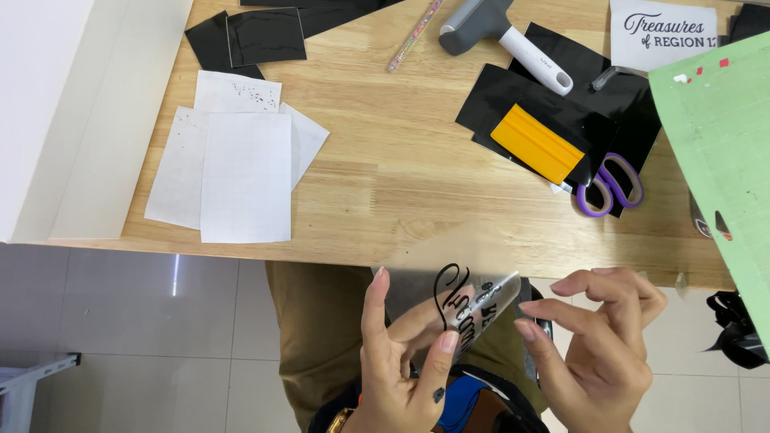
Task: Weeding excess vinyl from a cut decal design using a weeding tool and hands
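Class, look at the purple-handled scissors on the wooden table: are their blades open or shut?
Cannot tell. The scissors lie flat on black sheets, but only the purple handle loops show; the blades are hidden under the sheets.

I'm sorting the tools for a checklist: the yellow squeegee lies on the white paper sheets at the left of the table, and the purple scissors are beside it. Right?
Not quite. In the head view the yellow squeegee lies on the black vinyl sheets at the right of the table, not on the white paper sheets. The purple scissors are indeed beside it.

Craft workshop: squeegee [537, 144], scissors [609, 188], vinyl scraps [249, 36]
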